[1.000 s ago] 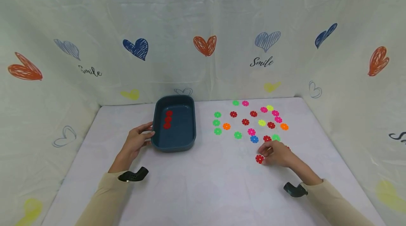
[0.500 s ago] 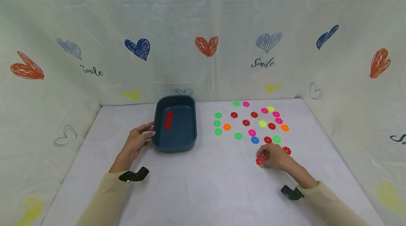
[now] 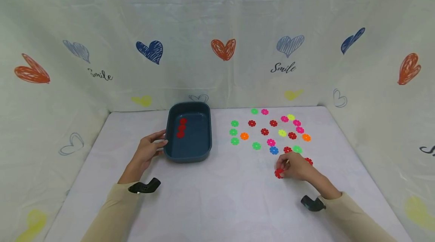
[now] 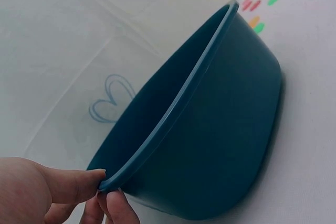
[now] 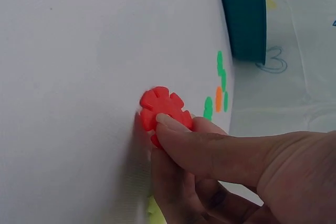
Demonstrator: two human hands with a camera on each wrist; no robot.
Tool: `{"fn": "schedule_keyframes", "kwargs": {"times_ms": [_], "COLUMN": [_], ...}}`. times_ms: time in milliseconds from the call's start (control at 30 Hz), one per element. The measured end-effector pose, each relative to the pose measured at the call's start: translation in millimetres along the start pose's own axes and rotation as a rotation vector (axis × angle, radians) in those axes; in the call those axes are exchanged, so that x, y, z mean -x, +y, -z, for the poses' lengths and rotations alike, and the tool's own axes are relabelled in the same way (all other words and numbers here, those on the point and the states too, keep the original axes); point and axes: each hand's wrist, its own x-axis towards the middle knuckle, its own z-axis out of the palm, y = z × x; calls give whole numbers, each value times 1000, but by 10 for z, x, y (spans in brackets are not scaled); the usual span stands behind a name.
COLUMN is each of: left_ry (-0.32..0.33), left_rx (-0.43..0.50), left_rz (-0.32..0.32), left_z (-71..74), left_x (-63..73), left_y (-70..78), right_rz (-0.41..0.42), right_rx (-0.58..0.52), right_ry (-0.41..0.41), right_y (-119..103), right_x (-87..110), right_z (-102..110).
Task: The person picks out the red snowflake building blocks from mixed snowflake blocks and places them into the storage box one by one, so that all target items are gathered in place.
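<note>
Head view: white table [image 3: 217, 204], bearing one dark blue tray [image 3: 197, 145] and a scatter of notched, flower-like discs.

Item, your left hand [image 3: 145, 153]: at the tray's left side, pinching its rim, thumb at the lip and fingers beneath it, as the left wrist view shows.

Item, your right hand [image 3: 295, 165]: pinching one red disc [image 5: 163, 100] between thumb and fingers, near the front of the scatter; you hold it above or against the table, and which of the two cannot be told.

Item, three red discs [image 3: 181, 128]: inside the tray, in a short row left of its middle.

Item, loose discs, to the right of the tray: six green [image 3: 256, 146], five pink [image 3: 270, 142], six other red [image 3: 264, 131], two yellow [image 3: 282, 133], two orange [image 3: 244, 136], one blue [image 3: 273, 150]. One of the red ones lies partly hidden behind your right hand.

Item, your sleeves [image 3: 115, 206]: beige, a black device [image 3: 144, 186] at each cuff.

Item, pale curtain [image 3: 190, 19]: behind the table, printed with hearts [image 3: 223, 50] in blue, orange and yellow.
</note>
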Motion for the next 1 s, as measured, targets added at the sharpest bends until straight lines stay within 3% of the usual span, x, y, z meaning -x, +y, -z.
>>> {"fn": "schedule_keyframes", "kwargs": {"times_ms": [233,567,1000], "left_ry": [0,2,-27], "left_rx": [1,2,-23], "left_rz": [-9,-7,6], "left_z": [-5,7,43], "left_x": [14,10,-26], "left_y": [-1,-8,42], "right_rz": [41,47,137], "right_rx": [-46,-173,-204], "right_ry": [-45,36,77], "right_y": [-8,-222,-601], "right_x": [-75,-307,-695], "right_z": [41,29,2]}}
